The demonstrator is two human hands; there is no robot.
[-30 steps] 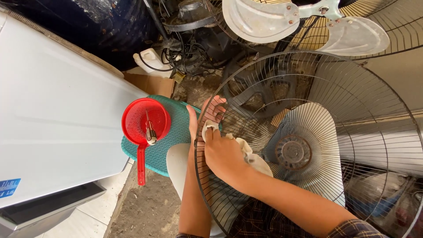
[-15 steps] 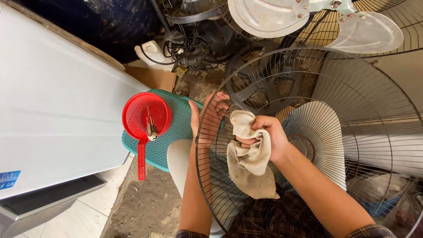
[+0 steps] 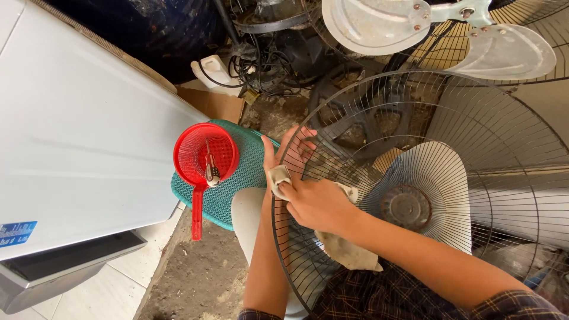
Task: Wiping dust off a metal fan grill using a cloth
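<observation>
The floor (image 3: 195, 278) was bare, gritty concrete, crowded with fan blades (image 3: 379, 24) at 12 o'clock and a white appliance (image 3: 77, 148) at 9 o'clock. A red strainer (image 3: 204, 157) lay on a teal stool (image 3: 243, 178). The right hand (image 3: 317, 204) was closed on a cloth (image 3: 347, 252), pressing it onto the wire fan guard (image 3: 427, 118). The left hand (image 3: 290, 151), fingers spread open, braced the guard's rim at 11 o'clock from the cloth.

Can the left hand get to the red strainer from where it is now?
Probably yes. The left hand rests on the rim of the wire fan guard, on its outer side, and the red strainer sits beside it on the teal stool with nothing between them.
</observation>
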